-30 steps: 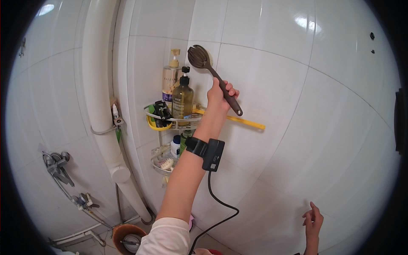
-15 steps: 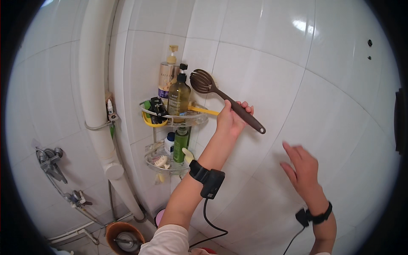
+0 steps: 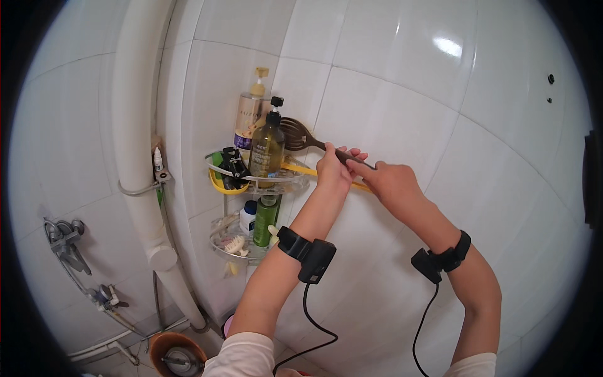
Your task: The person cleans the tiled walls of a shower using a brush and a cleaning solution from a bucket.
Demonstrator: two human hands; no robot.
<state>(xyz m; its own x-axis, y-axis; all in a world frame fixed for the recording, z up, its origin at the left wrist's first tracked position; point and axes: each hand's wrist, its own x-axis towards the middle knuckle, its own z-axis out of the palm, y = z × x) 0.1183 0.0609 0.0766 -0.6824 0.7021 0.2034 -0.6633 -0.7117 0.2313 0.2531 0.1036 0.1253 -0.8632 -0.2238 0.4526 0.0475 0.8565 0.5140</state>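
Left hand (image 3: 333,171) closed around the handle of a dark slotted spoon (image 3: 300,137), its head raised against the white tiled wall (image 3: 402,100) beside an olive pump bottle (image 3: 267,147) on the corner rack (image 3: 251,182). Right hand (image 3: 391,183) pinches the handle's far end, just above a yellow bar (image 3: 301,169).

From here I can't see the dark slotted spoon's (image 3: 300,136) handle where both hands cover it, and the yellow bar (image 3: 300,169) runs hidden behind my left hand (image 3: 333,173).
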